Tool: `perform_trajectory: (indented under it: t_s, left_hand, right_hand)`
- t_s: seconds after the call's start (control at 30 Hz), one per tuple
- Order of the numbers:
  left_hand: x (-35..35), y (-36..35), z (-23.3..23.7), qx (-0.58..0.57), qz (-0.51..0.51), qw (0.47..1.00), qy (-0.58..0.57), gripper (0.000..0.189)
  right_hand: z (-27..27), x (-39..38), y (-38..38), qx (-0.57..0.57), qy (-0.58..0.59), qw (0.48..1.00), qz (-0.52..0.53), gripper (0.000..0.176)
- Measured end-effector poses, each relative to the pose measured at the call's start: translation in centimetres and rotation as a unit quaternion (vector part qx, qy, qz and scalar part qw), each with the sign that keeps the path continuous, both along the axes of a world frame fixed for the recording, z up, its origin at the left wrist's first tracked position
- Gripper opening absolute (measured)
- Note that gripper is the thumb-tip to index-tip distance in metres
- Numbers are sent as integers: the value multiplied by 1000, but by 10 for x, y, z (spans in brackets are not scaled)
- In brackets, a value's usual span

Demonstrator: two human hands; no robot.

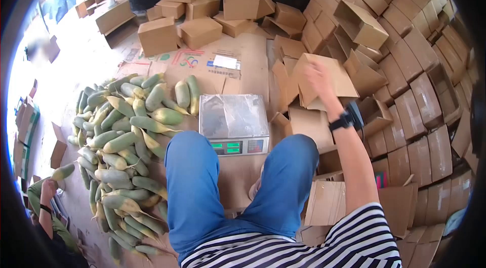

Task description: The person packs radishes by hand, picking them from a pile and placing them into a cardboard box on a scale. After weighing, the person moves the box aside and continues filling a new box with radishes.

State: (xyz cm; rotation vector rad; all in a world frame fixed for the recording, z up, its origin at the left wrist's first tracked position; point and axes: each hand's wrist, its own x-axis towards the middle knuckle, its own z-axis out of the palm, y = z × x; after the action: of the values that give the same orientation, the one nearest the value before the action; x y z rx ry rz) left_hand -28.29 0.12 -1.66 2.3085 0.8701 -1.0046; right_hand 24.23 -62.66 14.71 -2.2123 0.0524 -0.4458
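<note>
right hand [318,79] at the open carton [342,76], to the right of the scale [234,116] and slightly beyond it.
the carton lies directly under this hand, its near panel reaching back toward the scale's right side; its long axis is hard to tell, with hand and forearm covering part of it. the fingers look bent, partly closed against the cardboard, but whether they grip its edge i cannot tell. the left hand is out of view, so the right is the nearer one seen. radishes [121,142] lie left of the scale.
</note>
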Motion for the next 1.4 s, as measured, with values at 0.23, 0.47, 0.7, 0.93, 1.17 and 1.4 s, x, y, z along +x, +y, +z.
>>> perform_trajectory:
  t_s: [0.23,0.47,0.7,0.93,1.17,1.4]
  left_hand:
    - [161,-2,65,-67,-288,938,-182,23]
    - [305,-134,136,-156,-173,859,-456,61]
    - [331,-172,120,-77,-270,844,-458,106]
    - [333,-170,115,-73,-279,837,-466,105]
    - [325,-165,111,-94,-239,829,-497,104]
    - [334,-136,95,-227,-188,815,-499,93]
  right_hand:
    - [-99,-24,-144,462,44,823,-328,66]
    - [-133,23,-158,657,58,706,-258,62]
    - [-80,28,-83,495,20,847,-192,6]
    - [-76,6,14,-378,-112,914,96,14]
    - [-92,4,82,-469,55,791,388,11]
    - [-40,-7,118,-490,105,806,316,28]
